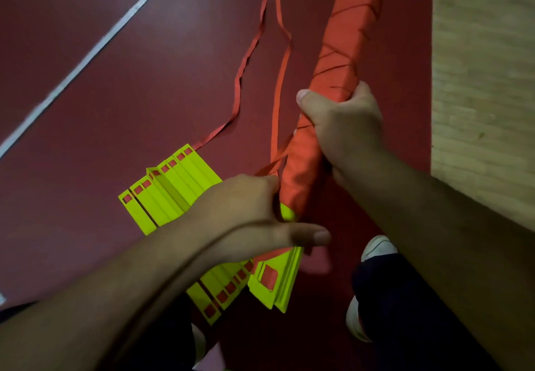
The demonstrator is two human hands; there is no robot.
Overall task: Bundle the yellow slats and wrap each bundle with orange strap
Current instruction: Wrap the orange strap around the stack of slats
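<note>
A long bundle [344, 52] wound all over in orange strap runs from the top right down to the centre. Its bare yellow end [279, 281] sticks out near my knees. My right hand [344, 127] grips the wrapped bundle around its middle. At the bundle's lower part, my left hand [254, 214] pinches the orange strap against it, thumb stretched to the right. Two loose lengths of orange strap [279, 86] trail away across the floor to the top. Several loose yellow slats [170, 188] lie side by side on the floor under my left forearm.
The floor is dark red [130, 95] with a white line [95, 47] crossing diagonally at the left. A pale wooden floor strip [483, 66] borders the right side. My white shoes [376, 247] and dark trouser legs [405, 312] sit at the bottom.
</note>
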